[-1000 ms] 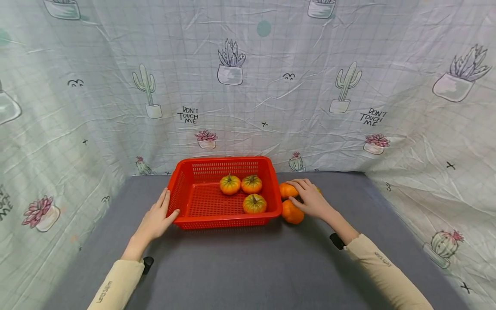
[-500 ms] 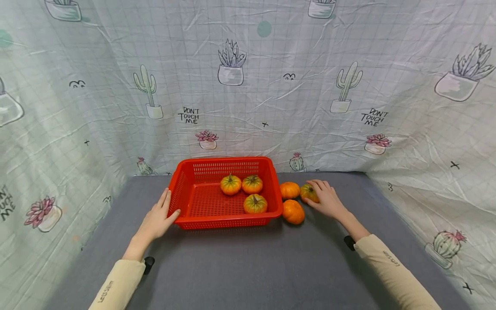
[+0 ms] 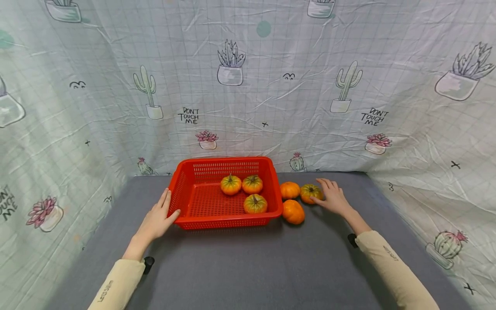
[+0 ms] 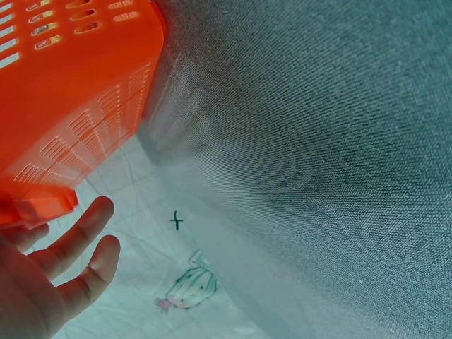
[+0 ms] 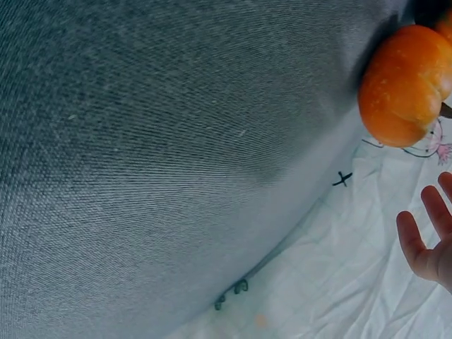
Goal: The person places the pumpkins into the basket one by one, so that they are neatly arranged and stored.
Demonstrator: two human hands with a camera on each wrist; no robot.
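In the head view my left hand (image 3: 155, 219) rests against the left rim of a red slotted plastic basket (image 3: 222, 221), thumb at its front corner. The left wrist view shows fairly straight fingers (image 4: 99, 215) beside the basket wall. My right hand (image 3: 334, 198) is spread at the right side of a green-and-orange mini pumpkin (image 3: 310, 188), fingertips right at its edge. Two plain orange mini pumpkins, a rear one (image 3: 289, 190) and a front one (image 3: 293, 212), lie between that pumpkin and the basket. Inside the basket sit three mottled pumpkins (image 3: 230, 185), grouped toward the right.
A grey cloth-covered table (image 3: 248, 267) holds everything. A pale curtain (image 3: 267, 99) printed with cacti and potted plants hangs behind and along both sides. Dark bands (image 3: 148, 263) are on both wrists.
My right hand has moved right, off the orange pumpkins and past the green-and-orange one, uncovering them. Its fingers have spread wider. The left hand and basket stay in place.
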